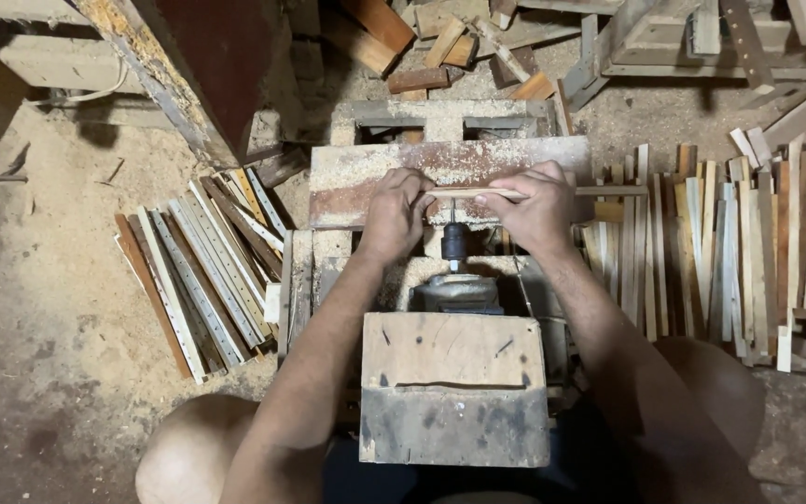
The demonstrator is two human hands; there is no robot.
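Drilling step: left hand point(394, 213) and right hand point(538, 210), fingers clamped on wooden strip point(478, 192), against drill chuck point(455, 245); next needs steady feed.

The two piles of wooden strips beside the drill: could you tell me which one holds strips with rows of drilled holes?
The pile on the person's left: its strips show rows of small holes, while the right-hand pile looks plain and undrilled.

Your left hand point(394, 213) and right hand point(535, 210) cover the wood strip's point(474, 192) ends; whether the drill bit point(452, 213) between them touches the strip is unclear.
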